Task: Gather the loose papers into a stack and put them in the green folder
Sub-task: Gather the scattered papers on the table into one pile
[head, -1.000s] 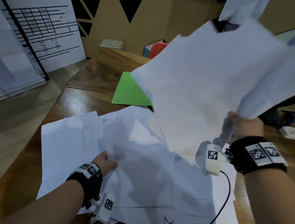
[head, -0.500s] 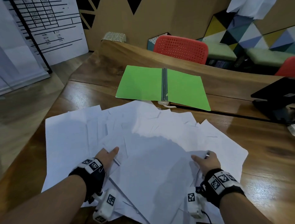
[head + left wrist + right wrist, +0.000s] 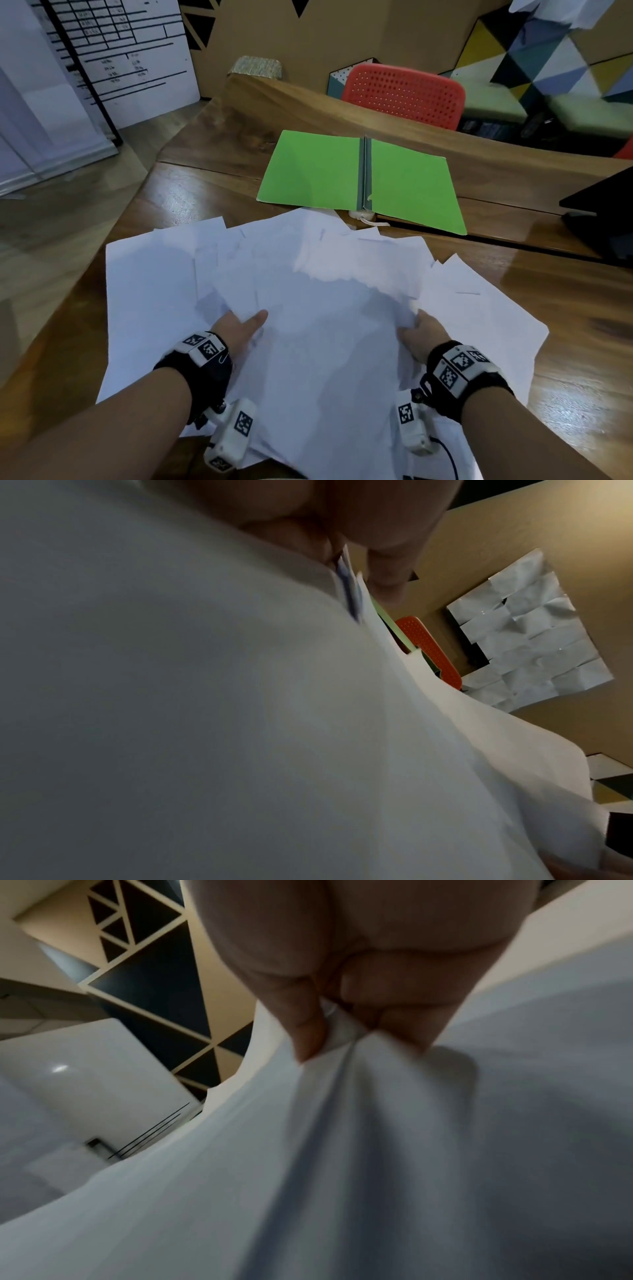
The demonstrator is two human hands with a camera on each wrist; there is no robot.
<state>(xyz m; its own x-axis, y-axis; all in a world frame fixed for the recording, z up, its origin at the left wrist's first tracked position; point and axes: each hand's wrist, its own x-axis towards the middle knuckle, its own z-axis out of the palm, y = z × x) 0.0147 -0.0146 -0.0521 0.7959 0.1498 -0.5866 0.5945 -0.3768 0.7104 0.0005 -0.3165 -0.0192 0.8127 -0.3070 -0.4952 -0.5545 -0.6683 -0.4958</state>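
Note:
Several loose white papers (image 3: 325,301) lie fanned across the near half of the wooden table (image 3: 568,308). Beyond them the green folder (image 3: 315,171) lies open and flat, with nothing on it. My left hand (image 3: 241,327) is at the left of the middle sheets, thumb on top and fingers tucked beneath. In the left wrist view that left hand (image 3: 346,561) pinches paper edges (image 3: 205,696). My right hand (image 3: 419,330) holds the same sheets at their right side. Up close, the right hand (image 3: 329,1037) pinches bunched paper (image 3: 377,1150) between thumb and fingers.
A small white plug with a cord (image 3: 363,216) lies at the folder's near edge. A black device (image 3: 603,219) sits at the table's right. A red chair (image 3: 404,92) stands behind the table, and a whiteboard (image 3: 113,51) to the left.
A second ago my right hand held a sheet high in the air. It brought it down onto the pile and now pinches the sheets' right side. The left hand slid slightly inward.

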